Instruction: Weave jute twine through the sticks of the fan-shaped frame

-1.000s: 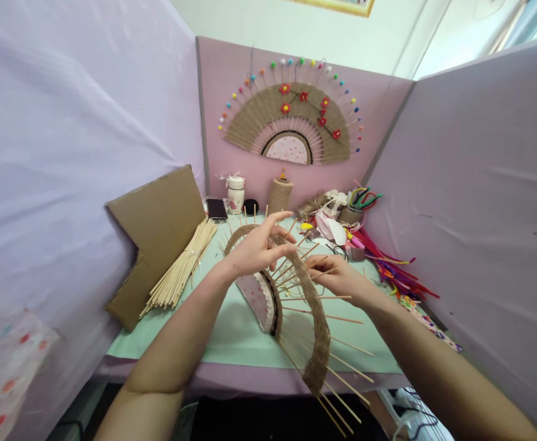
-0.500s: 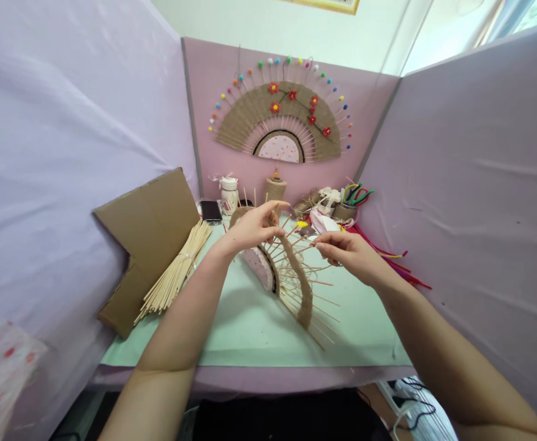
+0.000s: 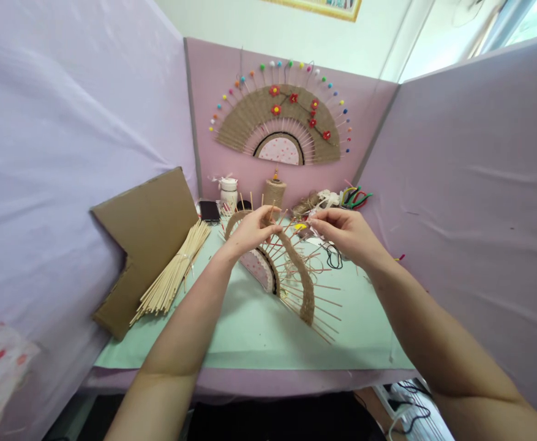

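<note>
A half-round fan frame (image 3: pixel 304 288) of thin wooden sticks, with a band of brown twine woven through them, is tilted above the table. Its pink patterned centre (image 3: pixel 258 269) is edged in white and black. My left hand (image 3: pixel 258 229) is closed on the upper part of the woven band, thumb in front. Off to its right, my right hand (image 3: pixel 337 229) pinches at the stick tips' level, fingertips together. What it pinches looks like a strand of twine, very thin here. Loose loops of twine (image 3: pixel 296 269) hang behind the sticks.
A bundle of wooden sticks (image 3: pixel 171 269) and a cardboard piece (image 3: pixel 149 226) lie left. At the back are a phone (image 3: pixel 210 211), a white jar (image 3: pixel 228 191), a twine spool (image 3: pixel 275 192) and black cord (image 3: pixel 335 256). A finished fan (image 3: pixel 236 122) hangs on the back panel.
My right hand has moved up and slightly left, nearer the back of the table. My left hand keeps its hold, and the fan frame has shifted only slightly.
</note>
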Action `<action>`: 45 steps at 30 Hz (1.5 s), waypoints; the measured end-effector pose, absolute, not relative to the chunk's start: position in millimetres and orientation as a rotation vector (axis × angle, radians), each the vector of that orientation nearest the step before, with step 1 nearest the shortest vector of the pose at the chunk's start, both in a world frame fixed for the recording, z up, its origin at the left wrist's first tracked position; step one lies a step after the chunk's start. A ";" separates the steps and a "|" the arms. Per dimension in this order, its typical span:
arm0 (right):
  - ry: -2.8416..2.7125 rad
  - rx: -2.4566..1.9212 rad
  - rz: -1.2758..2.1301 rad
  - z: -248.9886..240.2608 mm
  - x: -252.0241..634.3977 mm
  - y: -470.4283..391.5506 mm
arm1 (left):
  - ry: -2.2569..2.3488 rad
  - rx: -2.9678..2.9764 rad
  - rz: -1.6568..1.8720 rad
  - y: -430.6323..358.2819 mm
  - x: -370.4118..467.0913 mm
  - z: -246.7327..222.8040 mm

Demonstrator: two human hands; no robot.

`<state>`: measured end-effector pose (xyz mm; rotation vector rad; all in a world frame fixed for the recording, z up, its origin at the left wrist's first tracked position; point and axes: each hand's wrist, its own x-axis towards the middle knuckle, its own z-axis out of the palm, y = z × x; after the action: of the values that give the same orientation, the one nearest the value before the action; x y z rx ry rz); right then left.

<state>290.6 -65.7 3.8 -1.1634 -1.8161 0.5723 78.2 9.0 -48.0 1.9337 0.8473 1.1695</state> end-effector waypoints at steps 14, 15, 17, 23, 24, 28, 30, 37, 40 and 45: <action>-1.891 -1.180 0.457 -25.7 309.8 -60.4 | 0.847 1.944 1.183 11.7 78.8 -51.0; -1.872 -1.197 0.532 -34.8 309.7 -57.2 | 0.844 1.942 1.188 11.4 78.9 -51.0; -1.882 -1.217 0.667 -51.6 306.8 -52.1 | 0.842 1.933 1.204 9.9 78.5 -50.2; -1.835 -1.245 0.825 -71.3 294.2 -50.8 | 0.916 1.985 1.310 -1.4 76.0 -43.2; -1.830 -1.238 0.839 -71.2 293.1 -51.5 | 0.930 2.018 1.362 -3.4 76.1 -42.0; -1.846 -1.206 0.905 -71.9 291.2 -53.2 | 0.913 2.039 1.490 -10.8 78.3 -37.6; -1.853 -1.204 0.918 -74.1 291.3 -52.9 | 0.892 1.939 1.462 -12.8 79.4 -35.9; -1.829 -1.196 0.977 -79.4 293.6 -52.7 | 0.902 1.922 1.101 -4.8 84.6 -42.8; -1.783 -1.171 1.000 -80.1 294.0 -53.6 | 1.005 2.004 1.206 -2.3 89.7 -49.1; -1.710 -1.148 1.032 -83.3 294.4 -52.2 | 1.159 2.257 1.496 -11.2 97.4 -51.3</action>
<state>294.4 -52.2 -83.3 -1.1485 -1.7101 1.0325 97.4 -11.2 -51.3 2.2573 1.1590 1.4956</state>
